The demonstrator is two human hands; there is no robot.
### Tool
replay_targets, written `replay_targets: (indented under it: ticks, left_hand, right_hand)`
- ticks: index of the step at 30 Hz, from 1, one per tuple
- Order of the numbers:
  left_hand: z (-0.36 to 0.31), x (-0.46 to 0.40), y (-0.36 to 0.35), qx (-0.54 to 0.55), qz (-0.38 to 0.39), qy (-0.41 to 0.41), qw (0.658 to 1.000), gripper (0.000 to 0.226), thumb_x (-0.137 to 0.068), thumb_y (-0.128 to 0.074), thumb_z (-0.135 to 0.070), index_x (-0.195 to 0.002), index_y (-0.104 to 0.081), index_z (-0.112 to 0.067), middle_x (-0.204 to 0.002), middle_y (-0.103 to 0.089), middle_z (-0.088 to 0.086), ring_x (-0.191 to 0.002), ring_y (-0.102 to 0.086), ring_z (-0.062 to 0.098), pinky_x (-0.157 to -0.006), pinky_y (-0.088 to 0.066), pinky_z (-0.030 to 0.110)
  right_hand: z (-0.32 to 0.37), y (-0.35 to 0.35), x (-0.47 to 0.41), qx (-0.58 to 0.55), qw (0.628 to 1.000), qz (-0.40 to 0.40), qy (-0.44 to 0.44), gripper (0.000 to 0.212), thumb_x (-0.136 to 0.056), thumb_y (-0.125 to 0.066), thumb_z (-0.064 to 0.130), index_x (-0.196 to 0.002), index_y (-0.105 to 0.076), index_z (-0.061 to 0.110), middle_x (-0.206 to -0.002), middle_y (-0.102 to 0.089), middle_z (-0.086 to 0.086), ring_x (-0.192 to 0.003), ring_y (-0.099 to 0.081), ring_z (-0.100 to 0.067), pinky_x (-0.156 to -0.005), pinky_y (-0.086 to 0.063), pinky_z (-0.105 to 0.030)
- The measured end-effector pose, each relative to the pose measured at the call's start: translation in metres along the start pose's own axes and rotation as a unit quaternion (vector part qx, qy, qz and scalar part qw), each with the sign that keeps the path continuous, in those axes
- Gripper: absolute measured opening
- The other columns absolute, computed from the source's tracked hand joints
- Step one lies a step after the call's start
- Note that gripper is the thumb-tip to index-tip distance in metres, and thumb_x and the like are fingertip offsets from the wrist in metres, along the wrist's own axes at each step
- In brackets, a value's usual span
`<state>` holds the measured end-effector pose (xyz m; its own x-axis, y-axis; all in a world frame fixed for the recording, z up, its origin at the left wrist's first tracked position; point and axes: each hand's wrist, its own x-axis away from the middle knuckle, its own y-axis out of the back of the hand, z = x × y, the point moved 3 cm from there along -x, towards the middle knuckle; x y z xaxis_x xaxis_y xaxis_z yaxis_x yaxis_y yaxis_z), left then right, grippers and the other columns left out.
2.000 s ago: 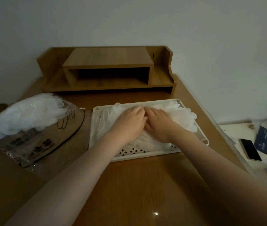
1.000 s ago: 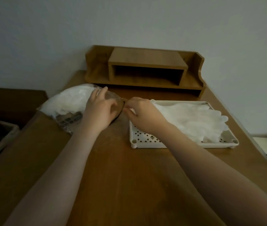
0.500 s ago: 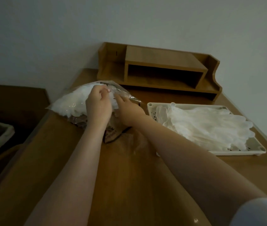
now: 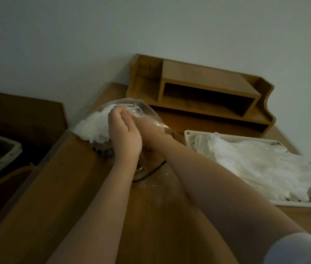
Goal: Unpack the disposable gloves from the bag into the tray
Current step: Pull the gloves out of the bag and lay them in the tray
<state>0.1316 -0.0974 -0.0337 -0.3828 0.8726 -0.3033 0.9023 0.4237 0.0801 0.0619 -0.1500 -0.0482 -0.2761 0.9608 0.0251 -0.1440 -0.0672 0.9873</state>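
Observation:
A clear plastic bag (image 4: 149, 113) full of white disposable gloves (image 4: 93, 126) lies at the table's left edge. My left hand (image 4: 124, 134) pinches the bag's upper film near its opening. My right hand (image 4: 150, 128) reaches inside the bag, seen through the plastic; its fingers are hidden, so its grip cannot be made out. To the right, a white perforated tray (image 4: 188, 135) holds a flat pile of gloves (image 4: 261, 164).
A wooden desk shelf (image 4: 204, 88) stands against the wall behind the bag and tray. Left of the table, lower down, sits a dark wooden piece with a pale bin (image 4: 0, 159). The table's left edge (image 4: 36, 178) runs close to the bag.
Both hands left the gloves in the tray and moved left to the bag. The left hand took hold of the bag's film and the right hand went inside. The camera turned left.

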Motion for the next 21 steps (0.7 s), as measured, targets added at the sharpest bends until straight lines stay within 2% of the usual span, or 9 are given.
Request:
replay_targets:
  ticks: [3,5,7,10,12,15,16,19,21]
  left_hand:
    - [-0.003,0.006,-0.001,-0.012,-0.005,-0.026,1.000,0.032,-0.103,-0.029,-0.016,-0.126,-0.049,-0.004,-0.112,-0.049,-0.003,-0.095,-0.051,-0.004,-0.083,-0.038,0.004]
    - [-0.003,0.009,-0.004,-0.025,-0.009,-0.056,0.998,0.032,-0.102,-0.028,-0.017,-0.122,-0.050,-0.004,-0.108,-0.047,-0.006,-0.106,-0.054,0.014,-0.102,-0.040,0.034]
    - [-0.005,0.016,-0.010,-0.043,0.004,-0.080,0.996,0.034,-0.101,-0.027,-0.020,-0.122,-0.048,-0.005,-0.107,-0.046,-0.007,-0.106,-0.052,0.019,-0.100,-0.039,0.053]
    - [-0.009,0.029,-0.019,-0.060,0.041,-0.107,0.992,0.038,-0.099,-0.025,-0.025,-0.123,-0.046,-0.005,-0.107,-0.044,-0.007,-0.104,-0.051,0.019,-0.095,-0.042,0.051]
    - [-0.009,0.037,-0.027,-0.076,0.073,-0.096,0.990,0.033,-0.100,-0.026,-0.023,-0.120,-0.047,-0.007,-0.105,-0.047,-0.005,-0.103,-0.053,0.022,-0.096,-0.041,0.053]
    - [-0.011,0.046,-0.037,-0.138,0.129,-0.094,0.977,0.022,-0.099,-0.033,-0.014,-0.110,-0.051,-0.008,-0.108,-0.052,0.002,-0.108,-0.051,0.023,-0.103,-0.035,0.053]
    - [-0.013,0.049,-0.039,-0.143,0.141,-0.106,0.974,0.020,-0.098,-0.036,-0.010,-0.110,-0.051,-0.009,-0.114,-0.053,0.004,-0.112,-0.049,0.023,-0.105,-0.034,0.051]
    - [-0.031,0.059,-0.037,-0.101,0.177,-0.206,0.957,0.034,-0.086,-0.046,0.002,-0.118,-0.048,-0.012,-0.135,-0.045,0.005,-0.125,-0.036,0.015,-0.109,-0.029,0.043]
    - [-0.043,0.068,-0.040,-0.107,0.229,-0.319,0.913,0.033,-0.082,-0.046,-0.003,-0.111,-0.048,-0.018,-0.142,-0.038,0.009,-0.133,-0.029,0.017,-0.114,-0.019,0.050]
  right_hand:
    - [-0.003,0.018,0.029,0.069,0.996,-0.037,-0.029,0.015,-0.096,-0.049,0.018,-0.109,-0.057,0.016,-0.098,-0.057,-0.003,-0.090,-0.058,-0.019,-0.085,-0.051,-0.037]
    - [-0.005,0.031,0.061,0.078,0.995,-0.060,-0.031,0.010,-0.095,-0.051,0.018,-0.104,-0.055,0.016,-0.089,-0.050,-0.001,-0.085,-0.056,-0.018,-0.076,-0.050,-0.032]
    - [-0.007,0.042,0.097,0.083,0.993,-0.079,-0.021,0.006,-0.096,-0.048,0.019,-0.099,-0.052,0.016,-0.089,-0.051,-0.003,-0.086,-0.059,-0.023,-0.066,-0.043,-0.031]
    - [-0.008,0.044,0.149,0.157,0.979,-0.124,0.051,0.023,-0.080,-0.068,0.012,-0.097,-0.052,0.009,-0.088,-0.056,-0.006,-0.063,-0.055,-0.022,-0.051,-0.036,-0.030]
    - [-0.019,0.034,0.171,0.175,0.978,-0.099,0.046,0.039,-0.067,-0.079,0.010,-0.095,-0.053,0.009,-0.086,-0.056,-0.005,-0.055,-0.045,-0.016,-0.047,-0.036,-0.028]
    - [-0.040,0.026,0.180,0.059,0.997,-0.038,-0.014,0.030,-0.093,-0.052,0.031,-0.117,-0.050,0.014,-0.112,-0.057,-0.002,-0.086,-0.058,-0.018,-0.073,-0.049,-0.029]
    - [-0.047,0.031,0.180,-0.013,0.998,-0.049,-0.044,0.028,-0.096,-0.047,0.031,-0.117,-0.053,0.015,-0.111,-0.060,-0.001,-0.086,-0.061,-0.016,-0.074,-0.051,-0.027]
    - [-0.066,0.041,0.183,-0.181,0.974,-0.079,-0.112,0.025,-0.098,-0.041,0.019,-0.115,-0.059,0.016,-0.103,-0.067,0.000,-0.063,-0.066,-0.009,-0.055,-0.050,-0.017]
    - [-0.074,0.044,0.185,-0.123,0.974,-0.120,-0.146,0.020,-0.098,-0.044,0.020,-0.107,-0.061,0.017,-0.096,-0.066,0.000,-0.060,-0.064,-0.012,-0.057,-0.051,-0.022]
